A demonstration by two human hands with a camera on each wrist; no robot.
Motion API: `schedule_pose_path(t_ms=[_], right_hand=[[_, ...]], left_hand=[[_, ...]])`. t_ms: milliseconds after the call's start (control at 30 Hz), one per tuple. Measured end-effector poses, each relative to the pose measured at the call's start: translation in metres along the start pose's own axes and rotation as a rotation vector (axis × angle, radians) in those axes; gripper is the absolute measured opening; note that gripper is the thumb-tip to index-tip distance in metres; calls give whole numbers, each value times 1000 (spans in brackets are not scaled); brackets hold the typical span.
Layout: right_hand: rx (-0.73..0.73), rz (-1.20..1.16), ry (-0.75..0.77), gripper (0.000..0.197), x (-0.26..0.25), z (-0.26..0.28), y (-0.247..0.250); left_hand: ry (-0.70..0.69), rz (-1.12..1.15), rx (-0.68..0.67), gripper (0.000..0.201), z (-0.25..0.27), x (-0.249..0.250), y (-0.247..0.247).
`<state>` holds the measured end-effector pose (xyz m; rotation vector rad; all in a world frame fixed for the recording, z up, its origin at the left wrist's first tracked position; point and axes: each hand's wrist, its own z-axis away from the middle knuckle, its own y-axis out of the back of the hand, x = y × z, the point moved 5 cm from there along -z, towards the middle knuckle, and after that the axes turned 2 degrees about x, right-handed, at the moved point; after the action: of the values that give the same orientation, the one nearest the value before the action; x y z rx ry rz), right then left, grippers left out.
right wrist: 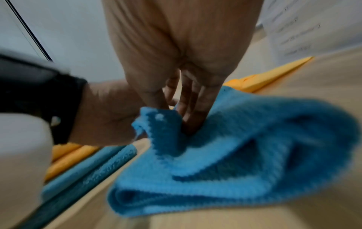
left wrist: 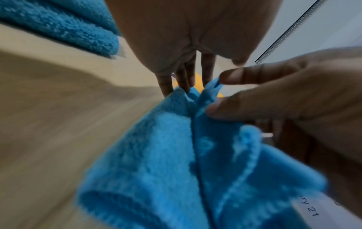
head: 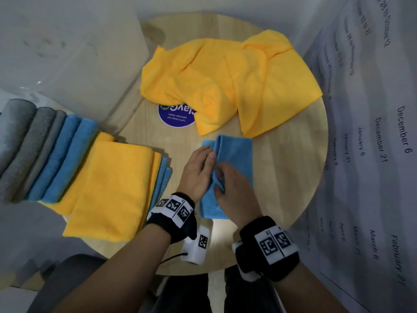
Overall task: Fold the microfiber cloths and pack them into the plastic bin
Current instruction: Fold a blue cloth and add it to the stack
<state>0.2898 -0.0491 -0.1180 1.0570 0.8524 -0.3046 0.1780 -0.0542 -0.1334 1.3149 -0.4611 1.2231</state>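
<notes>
A blue microfiber cloth (head: 237, 154), partly folded, lies on the round wooden table (head: 288, 177) in front of me. My left hand (head: 206, 152) rests on its left edge with straight fingers; in the left wrist view the left hand's fingertips (left wrist: 186, 88) touch the blue cloth (left wrist: 166, 155). My right hand (head: 220, 175) pinches a hem of the cloth near its middle. The left wrist view shows the right hand (left wrist: 217, 93) with thumb and forefinger closed on that edge. In the right wrist view the right hand (right wrist: 176, 117) digs into the blue cloth (right wrist: 235, 147), a corner curling over the fingers.
Loose yellow cloths (head: 225, 75) lie crumpled at the table's far side, over a round purple sticker (head: 176, 116). At the left sit folded yellow cloths (head: 112, 181), blue cloths (head: 63, 159) and grey cloths (head: 22, 143). A clear plastic bin (head: 67, 53) stands far left. A printed calendar sheet (head: 372, 132) hangs at the right.
</notes>
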Motion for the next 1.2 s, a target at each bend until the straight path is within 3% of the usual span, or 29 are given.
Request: schedule_pose_path(t_ms=[100,167,233,300,367,467,533,600,667,733,800,867,1067,1200], right_hand=[[-80,-63,50,15,7,-2,-13],[10,-121,105,5,15,-1,0],[152,-79,131,8,28,1,19],[209,38,156,23,39,-2,29],[131,222,188,43,44,-6,25],[-184,474,147,64,48,-9,3],[-299,586,113,77,53,-5,-8],[-301,610,103,84,54,-2,-13],[-248,596,111,81,53,0,-16],[-204,604,114,73,50,3,-23],[-188,609,98,71,51,7,-30],[-175,610,106,74,53,18,-33],[-178,623,257,68,66,84,-39],[-181,640,291,73,70,92,-38]], left_hand=[[-64,-114,50,41,-7,-4,3],[-82,-189,12,55,-11,-8,1],[-115,-233,-9,66,-13,-7,-1],[-147,-251,-9,70,-12,-5,-2],[-136,-285,-37,67,-9,-6,-5],[-93,-439,-114,56,-4,-13,-8],[-123,-467,-136,50,0,-12,-8],[-191,-492,-100,44,4,-6,-2],[-359,-563,-15,45,5,2,0],[-484,-722,-51,51,6,7,-8],[-461,-920,-265,63,5,-2,-23],[-382,-1018,-366,59,1,-14,-27],[-328,-1035,-368,51,-3,-14,-30],[-337,-1086,-311,44,-16,15,-39]])
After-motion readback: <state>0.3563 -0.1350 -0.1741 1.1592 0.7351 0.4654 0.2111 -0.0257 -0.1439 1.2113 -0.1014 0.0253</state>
